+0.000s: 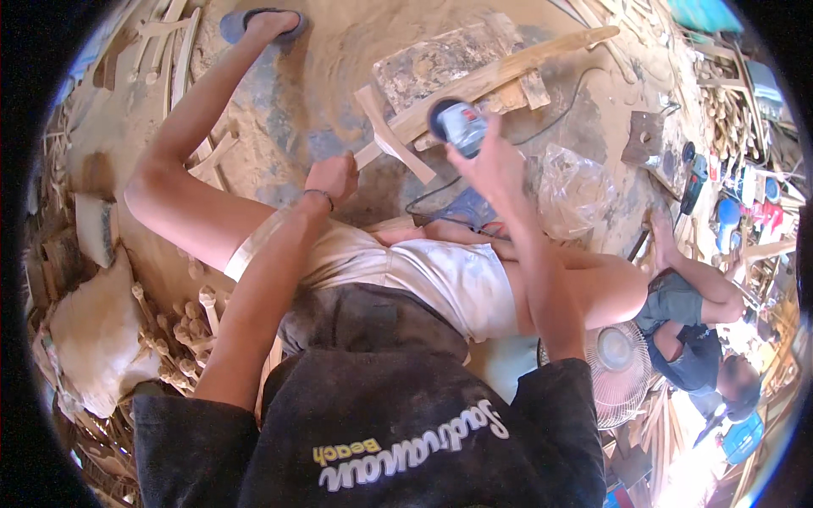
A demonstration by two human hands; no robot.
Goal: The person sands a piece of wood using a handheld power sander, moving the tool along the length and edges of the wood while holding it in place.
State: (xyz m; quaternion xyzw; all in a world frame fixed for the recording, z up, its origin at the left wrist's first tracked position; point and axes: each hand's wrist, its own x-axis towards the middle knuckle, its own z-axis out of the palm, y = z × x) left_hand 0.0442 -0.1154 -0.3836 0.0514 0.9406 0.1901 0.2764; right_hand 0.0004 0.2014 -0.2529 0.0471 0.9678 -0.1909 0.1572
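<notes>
My left hand is closed in a fist round the near end of a pale T-shaped wooden piece. Its crosspiece leans over the near end of a long, thick wooden board. In my right hand is a small grey-blue angle grinder with a dark round disc. The disc is just right of the wooden piece, over the board; whether it touches the wood I cannot tell. A dark cord runs on the ground behind the grinder.
A worn wooden block props the board. A clear plastic bag lies right of my right hand. Behind my right leg stands a fan; beyond it another person sits. Carved wooden sticks and a sack lie left.
</notes>
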